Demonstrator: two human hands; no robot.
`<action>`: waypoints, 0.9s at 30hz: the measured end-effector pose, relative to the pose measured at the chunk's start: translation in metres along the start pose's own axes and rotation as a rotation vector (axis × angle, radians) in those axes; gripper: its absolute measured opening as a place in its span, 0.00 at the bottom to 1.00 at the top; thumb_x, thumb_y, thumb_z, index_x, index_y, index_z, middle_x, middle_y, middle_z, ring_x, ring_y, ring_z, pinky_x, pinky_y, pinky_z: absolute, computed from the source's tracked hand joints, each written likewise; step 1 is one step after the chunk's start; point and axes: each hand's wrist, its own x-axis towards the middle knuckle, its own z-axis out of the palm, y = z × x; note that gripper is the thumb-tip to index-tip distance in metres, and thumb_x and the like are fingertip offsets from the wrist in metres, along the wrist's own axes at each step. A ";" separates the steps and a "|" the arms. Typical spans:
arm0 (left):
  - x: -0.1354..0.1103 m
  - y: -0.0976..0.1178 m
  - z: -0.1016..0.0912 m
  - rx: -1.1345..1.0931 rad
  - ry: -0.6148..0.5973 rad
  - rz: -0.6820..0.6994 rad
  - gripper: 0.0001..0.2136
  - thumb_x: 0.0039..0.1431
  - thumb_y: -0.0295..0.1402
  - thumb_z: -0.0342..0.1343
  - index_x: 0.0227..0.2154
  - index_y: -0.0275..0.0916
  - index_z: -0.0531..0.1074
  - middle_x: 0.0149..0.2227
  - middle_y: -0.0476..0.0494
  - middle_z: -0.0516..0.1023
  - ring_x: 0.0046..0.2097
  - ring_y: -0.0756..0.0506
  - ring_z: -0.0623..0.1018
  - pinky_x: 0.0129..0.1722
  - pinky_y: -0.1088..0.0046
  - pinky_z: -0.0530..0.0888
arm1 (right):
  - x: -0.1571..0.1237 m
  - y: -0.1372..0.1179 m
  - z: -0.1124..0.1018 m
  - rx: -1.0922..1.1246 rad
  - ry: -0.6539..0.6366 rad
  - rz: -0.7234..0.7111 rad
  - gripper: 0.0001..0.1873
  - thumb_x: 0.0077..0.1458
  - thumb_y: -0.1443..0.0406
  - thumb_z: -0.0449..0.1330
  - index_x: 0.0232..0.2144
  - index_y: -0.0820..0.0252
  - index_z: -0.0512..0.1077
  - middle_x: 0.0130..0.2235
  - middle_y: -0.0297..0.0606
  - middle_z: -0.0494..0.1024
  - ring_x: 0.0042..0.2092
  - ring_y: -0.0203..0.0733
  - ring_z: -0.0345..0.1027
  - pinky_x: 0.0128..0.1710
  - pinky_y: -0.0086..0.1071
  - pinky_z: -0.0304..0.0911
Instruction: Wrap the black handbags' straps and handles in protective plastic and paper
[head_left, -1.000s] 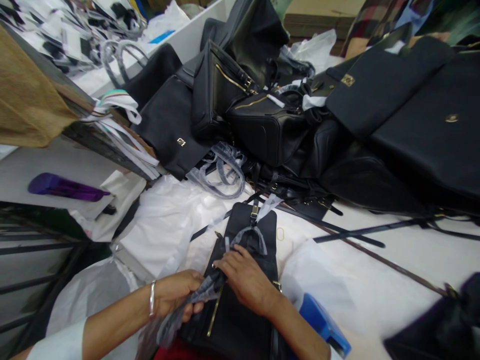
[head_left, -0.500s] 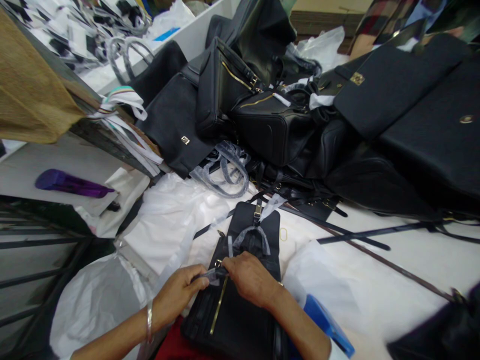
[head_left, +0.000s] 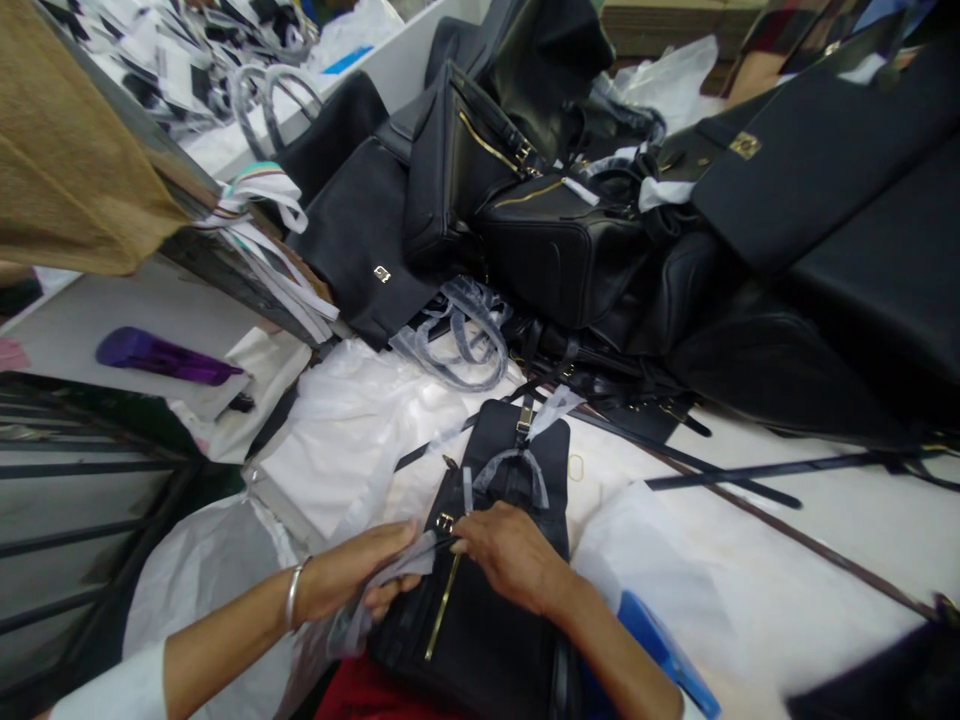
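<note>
A black backpack point(head_left: 502, 640) with a gold zipper lies in front of me, its flap point(head_left: 551, 450) spread away from me. My left hand point(head_left: 367, 575), with a bangle on the wrist, is closed on a strip of clear plastic wrap point(head_left: 412, 562) at the bag's left side. Beside the small gold buckle point(head_left: 445, 521), my right hand point(head_left: 514, 555) pinches the end of a thin black strap, mostly covered by the fingers. More wrap covers the looped handle point(head_left: 517, 465) above my hands.
Several black bags point(head_left: 555, 250) are heaped at the back. Loose black straps point(head_left: 742, 468) cross the white table at right. A purple object point(head_left: 165, 355) lies on the left ledge, and a blue object point(head_left: 667, 650) lies by my right forearm. White plastic point(head_left: 202, 600) hangs at lower left.
My left hand has turned and shifted left and down, and more of the plastic strip shows in it. My right hand stays by the buckle. The whole view has shifted slightly.
</note>
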 end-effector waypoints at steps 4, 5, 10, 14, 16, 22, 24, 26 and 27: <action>-0.007 -0.002 0.006 0.297 0.023 0.157 0.28 0.45 0.42 0.65 0.47 0.45 0.60 0.37 0.52 0.69 0.27 0.53 0.67 0.27 0.79 0.66 | 0.001 0.007 -0.005 -0.041 -0.029 -0.008 0.11 0.65 0.63 0.47 0.32 0.58 0.66 0.32 0.34 0.77 0.35 0.38 0.69 0.35 0.32 0.50; -0.008 -0.002 0.007 0.393 0.063 0.188 0.29 0.44 0.39 0.66 0.48 0.46 0.59 0.39 0.52 0.69 0.31 0.52 0.69 0.30 0.78 0.67 | 0.002 0.008 -0.006 -0.049 -0.038 -0.012 0.11 0.64 0.63 0.47 0.31 0.58 0.66 0.32 0.34 0.77 0.35 0.38 0.70 0.35 0.32 0.50; -0.005 -0.002 0.006 0.752 0.301 0.244 0.11 0.62 0.42 0.45 0.34 0.41 0.66 0.27 0.52 0.69 0.30 0.49 0.70 0.31 0.76 0.66 | 0.003 0.011 -0.010 -0.053 -0.083 -0.010 0.12 0.65 0.62 0.47 0.32 0.58 0.67 0.32 0.35 0.78 0.35 0.38 0.70 0.34 0.32 0.50; 0.003 0.002 -0.002 0.917 0.421 0.362 0.18 0.63 0.44 0.44 0.24 0.39 0.69 0.26 0.50 0.71 0.32 0.48 0.70 0.33 0.76 0.64 | 0.001 0.014 -0.012 0.023 -0.064 -0.001 0.11 0.64 0.61 0.49 0.36 0.56 0.69 0.34 0.35 0.78 0.38 0.40 0.70 0.39 0.32 0.53; 0.005 0.004 -0.004 0.917 0.435 0.320 0.20 0.64 0.45 0.42 0.24 0.39 0.69 0.24 0.51 0.71 0.30 0.48 0.71 0.32 0.76 0.63 | 0.000 0.017 -0.012 0.069 0.005 0.014 0.09 0.63 0.61 0.51 0.40 0.56 0.68 0.36 0.35 0.78 0.41 0.40 0.70 0.46 0.34 0.54; 0.013 0.012 0.009 0.880 0.383 0.323 0.18 0.65 0.43 0.39 0.30 0.41 0.70 0.26 0.50 0.77 0.31 0.48 0.75 0.35 0.76 0.65 | 0.005 0.013 -0.002 0.051 0.099 0.066 0.07 0.63 0.64 0.51 0.35 0.58 0.68 0.33 0.35 0.76 0.40 0.41 0.68 0.50 0.37 0.53; 0.017 0.011 0.016 0.836 0.368 0.308 0.18 0.65 0.44 0.39 0.30 0.40 0.69 0.26 0.50 0.78 0.30 0.48 0.76 0.33 0.76 0.66 | 0.006 0.006 0.002 0.028 0.065 0.032 0.05 0.61 0.66 0.52 0.34 0.59 0.68 0.33 0.36 0.75 0.39 0.41 0.68 0.48 0.36 0.55; 0.019 0.010 0.020 0.802 0.369 0.284 0.17 0.65 0.44 0.40 0.29 0.40 0.68 0.25 0.50 0.78 0.29 0.48 0.76 0.32 0.76 0.66 | 0.005 0.005 0.004 0.032 0.053 0.001 0.04 0.60 0.66 0.53 0.36 0.59 0.67 0.34 0.35 0.76 0.41 0.40 0.68 0.52 0.37 0.53; 0.020 0.009 0.020 0.786 0.376 0.274 0.17 0.64 0.44 0.40 0.29 0.40 0.67 0.25 0.50 0.78 0.28 0.48 0.76 0.31 0.76 0.67 | 0.003 0.007 0.003 0.041 0.065 0.002 0.05 0.60 0.65 0.53 0.38 0.58 0.67 0.36 0.35 0.76 0.43 0.40 0.68 0.55 0.39 0.50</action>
